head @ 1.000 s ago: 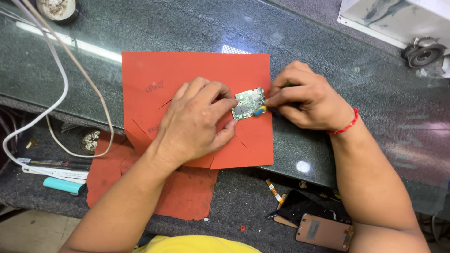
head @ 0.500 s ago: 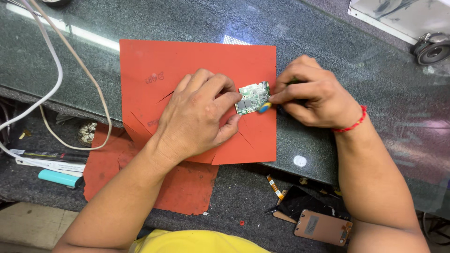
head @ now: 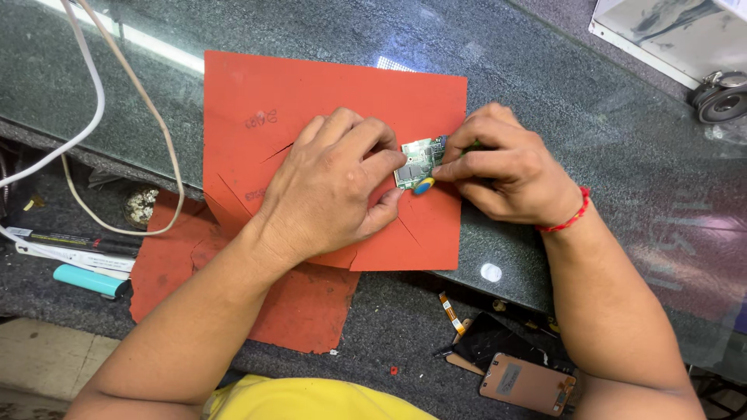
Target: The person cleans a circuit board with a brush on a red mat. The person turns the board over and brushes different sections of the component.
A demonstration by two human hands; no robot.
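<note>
Two hands meet over one small green circuit board (head: 421,161) that lies on the orange mat (head: 311,101), near the mat's right edge. Your left hand (head: 334,187) lies palm down on the mat with its fingertips pressed on the board's left side, a narrow grip that pins the board rather than lifts it. Your right hand (head: 506,167) closes from the other side, thumb and forefinger pinched tight at the board's right edge. A small blue and yellow tip (head: 424,185) shows just below the board between the two hands; it looks like the end of a tool held in the right hand, though the fingers hide the rest and you cannot tell for sure. A red thread band (head: 572,218) circles the right wrist.

The mat lies on the dark speckled bench (head: 591,117). White and beige cables (head: 93,117) loop at the left. On the lower ledge lie a second orange mat (head: 303,307), a turquoise lighter-shaped thing (head: 89,280), a dark pen-like tool (head: 74,243), a phone screen part (head: 527,385) and a loose flex strip (head: 449,311). A white machine (head: 677,35) stands at the top right corner.
</note>
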